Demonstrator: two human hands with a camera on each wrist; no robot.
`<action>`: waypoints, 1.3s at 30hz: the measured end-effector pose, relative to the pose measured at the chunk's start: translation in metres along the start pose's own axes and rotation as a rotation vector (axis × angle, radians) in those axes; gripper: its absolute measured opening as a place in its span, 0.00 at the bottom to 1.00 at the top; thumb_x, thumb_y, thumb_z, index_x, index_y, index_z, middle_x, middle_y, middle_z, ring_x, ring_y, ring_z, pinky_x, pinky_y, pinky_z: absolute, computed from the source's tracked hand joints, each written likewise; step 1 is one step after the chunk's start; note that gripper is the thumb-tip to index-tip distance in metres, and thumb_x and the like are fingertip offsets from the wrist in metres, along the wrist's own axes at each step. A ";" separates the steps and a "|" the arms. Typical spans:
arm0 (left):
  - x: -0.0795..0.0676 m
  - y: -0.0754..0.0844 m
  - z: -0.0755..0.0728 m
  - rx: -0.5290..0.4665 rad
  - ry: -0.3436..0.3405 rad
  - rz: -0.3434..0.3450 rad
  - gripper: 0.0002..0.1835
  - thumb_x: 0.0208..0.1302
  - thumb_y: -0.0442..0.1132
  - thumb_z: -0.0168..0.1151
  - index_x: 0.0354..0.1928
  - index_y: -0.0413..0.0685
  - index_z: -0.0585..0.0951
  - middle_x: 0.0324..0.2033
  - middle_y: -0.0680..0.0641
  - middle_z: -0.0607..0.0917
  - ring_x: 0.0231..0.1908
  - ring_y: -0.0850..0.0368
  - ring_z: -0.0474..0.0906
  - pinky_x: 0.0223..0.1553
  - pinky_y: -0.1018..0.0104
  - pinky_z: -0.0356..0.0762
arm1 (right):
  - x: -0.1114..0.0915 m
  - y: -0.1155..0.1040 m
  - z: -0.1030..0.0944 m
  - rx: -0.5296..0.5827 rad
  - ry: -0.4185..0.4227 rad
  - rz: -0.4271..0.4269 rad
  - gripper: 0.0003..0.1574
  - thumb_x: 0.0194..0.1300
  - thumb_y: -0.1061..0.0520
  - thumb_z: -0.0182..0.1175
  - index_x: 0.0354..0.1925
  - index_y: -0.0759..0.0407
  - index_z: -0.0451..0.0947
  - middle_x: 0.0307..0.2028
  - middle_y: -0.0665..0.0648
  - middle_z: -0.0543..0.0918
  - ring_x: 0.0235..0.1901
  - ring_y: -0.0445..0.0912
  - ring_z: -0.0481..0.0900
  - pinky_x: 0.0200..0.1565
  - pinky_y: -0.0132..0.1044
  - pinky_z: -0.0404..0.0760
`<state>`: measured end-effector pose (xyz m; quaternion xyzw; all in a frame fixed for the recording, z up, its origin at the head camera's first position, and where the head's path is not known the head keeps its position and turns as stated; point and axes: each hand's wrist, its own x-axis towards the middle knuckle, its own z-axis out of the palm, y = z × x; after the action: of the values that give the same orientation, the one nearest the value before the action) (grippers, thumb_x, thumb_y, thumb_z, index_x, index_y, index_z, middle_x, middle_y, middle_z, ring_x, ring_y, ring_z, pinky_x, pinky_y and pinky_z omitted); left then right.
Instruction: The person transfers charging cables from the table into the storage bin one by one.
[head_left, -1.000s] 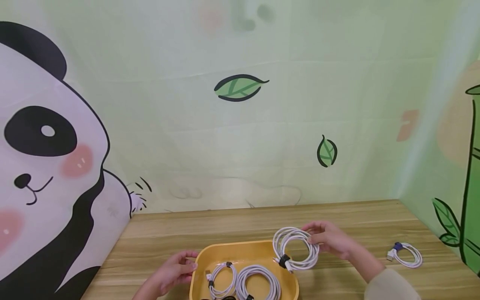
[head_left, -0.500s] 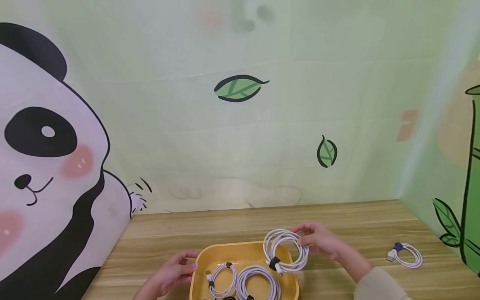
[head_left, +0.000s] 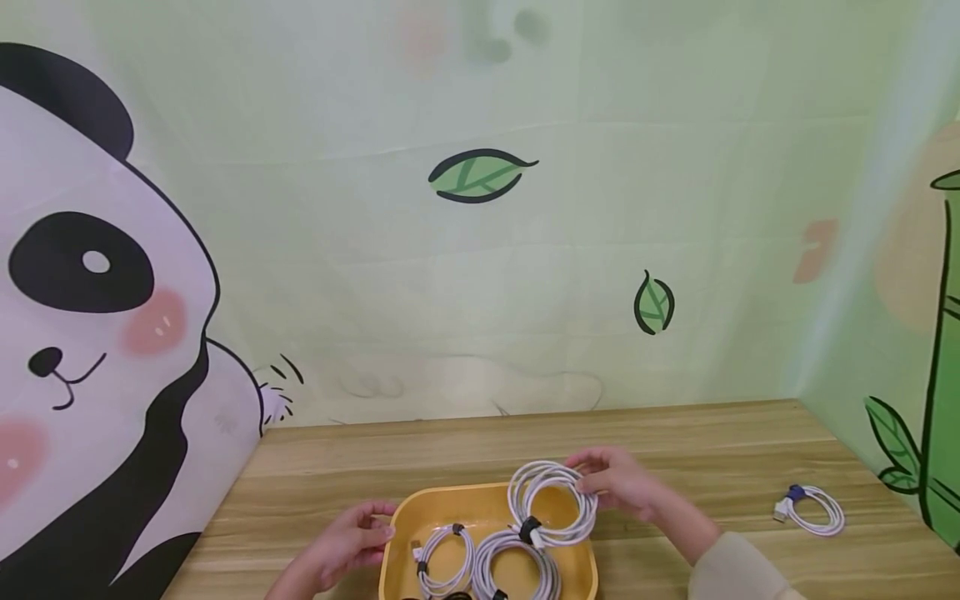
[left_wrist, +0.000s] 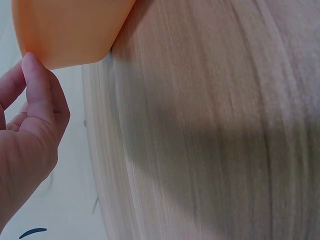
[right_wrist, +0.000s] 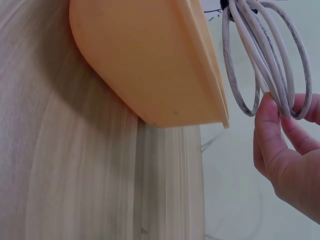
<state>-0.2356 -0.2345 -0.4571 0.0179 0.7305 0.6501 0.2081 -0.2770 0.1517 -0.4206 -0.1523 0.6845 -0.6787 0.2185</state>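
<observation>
A coiled white cable (head_left: pixel 553 504), tied with a black strap, hangs over the right back corner of a yellow tray (head_left: pixel 427 502). Thumb and fingers of my right hand (head_left: pixel 618 483) pinch its right side; the right wrist view shows the loops of the coil (right_wrist: pixel 272 65) above the fingertips, higher than the tray's rim. At the tray's left side my left hand (head_left: pixel 348 542) pinches the rim, thumb against the outer wall (left_wrist: pixel 65 35). Inside lie a smaller white cable (head_left: pixel 468 554) with black ties and a larger grey-white coil (head_left: pixel 551 575), partly overlapped by the held one.
A short white cable (head_left: pixel 821 504) with a dark blue tie lies on the wooden table (head_left: pixel 337 458) at the right. Part of a black cable (head_left: pixel 456 596) shows at the bottom edge, in the tray. A printed backdrop (head_left: pixel 360 250) stands behind the table.
My right hand has carried the coiled white cable leftward and slightly down, further over the tray. The left hand and the tray have stayed where they were.
</observation>
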 end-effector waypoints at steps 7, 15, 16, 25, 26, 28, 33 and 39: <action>0.000 -0.001 -0.001 -0.006 -0.014 0.021 0.23 0.59 0.33 0.54 0.54 0.30 0.61 0.31 0.51 0.75 0.29 0.63 0.72 0.29 0.73 0.75 | 0.006 0.002 0.010 -0.007 0.004 0.006 0.27 0.50 0.70 0.53 0.50 0.78 0.62 0.32 0.53 0.75 0.30 0.42 0.74 0.33 0.34 0.79; 0.001 -0.002 -0.002 -0.012 -0.022 0.022 0.23 0.59 0.33 0.53 0.54 0.30 0.62 0.31 0.50 0.75 0.29 0.63 0.73 0.29 0.73 0.75 | 0.013 0.004 0.023 -0.017 0.010 0.014 0.27 0.50 0.69 0.54 0.50 0.78 0.63 0.31 0.53 0.75 0.28 0.41 0.74 0.30 0.32 0.78; 0.001 -0.002 -0.002 -0.012 -0.021 0.020 0.23 0.59 0.33 0.53 0.54 0.30 0.62 0.31 0.50 0.75 0.29 0.63 0.73 0.29 0.73 0.75 | 0.014 0.004 0.025 -0.020 0.014 0.014 0.27 0.50 0.69 0.54 0.50 0.78 0.63 0.31 0.53 0.75 0.28 0.41 0.74 0.30 0.32 0.78; 0.002 -0.001 -0.002 -0.002 -0.010 0.008 0.23 0.60 0.34 0.53 0.54 0.31 0.62 0.31 0.50 0.75 0.29 0.62 0.72 0.29 0.73 0.76 | 0.020 0.006 0.039 -0.015 0.033 0.011 0.25 0.48 0.71 0.54 0.48 0.77 0.65 0.29 0.52 0.75 0.28 0.41 0.73 0.29 0.32 0.78; 0.002 -0.001 -0.001 -0.003 -0.011 0.009 0.23 0.60 0.34 0.53 0.54 0.31 0.62 0.31 0.50 0.75 0.30 0.62 0.72 0.29 0.73 0.75 | 0.020 0.006 0.041 -0.012 0.034 0.011 0.25 0.48 0.71 0.54 0.47 0.77 0.65 0.29 0.52 0.75 0.27 0.41 0.73 0.29 0.31 0.78; 0.002 -0.001 -0.001 -0.005 -0.011 0.008 0.23 0.60 0.33 0.53 0.54 0.31 0.62 0.32 0.50 0.75 0.30 0.62 0.72 0.29 0.73 0.76 | 0.021 0.007 0.044 -0.008 0.035 0.011 0.24 0.48 0.71 0.54 0.47 0.77 0.66 0.29 0.52 0.75 0.27 0.41 0.73 0.28 0.31 0.78; 0.001 0.000 -0.001 -0.005 -0.001 -0.004 0.22 0.59 0.34 0.54 0.54 0.32 0.63 0.32 0.50 0.74 0.29 0.62 0.72 0.29 0.73 0.75 | 0.023 0.009 0.050 0.007 0.036 0.015 0.24 0.48 0.72 0.53 0.47 0.77 0.66 0.28 0.52 0.74 0.26 0.40 0.72 0.27 0.30 0.77; 0.000 0.000 -0.001 -0.004 0.002 -0.003 0.22 0.59 0.34 0.54 0.53 0.32 0.63 0.32 0.50 0.74 0.29 0.62 0.72 0.29 0.74 0.75 | 0.024 0.010 0.057 -0.016 0.067 0.037 0.23 0.48 0.71 0.54 0.47 0.75 0.67 0.28 0.52 0.74 0.25 0.40 0.72 0.25 0.30 0.76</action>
<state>-0.2359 -0.2352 -0.4571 0.0160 0.7294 0.6514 0.2085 -0.2679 0.0904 -0.4321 -0.1186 0.6995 -0.6737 0.2065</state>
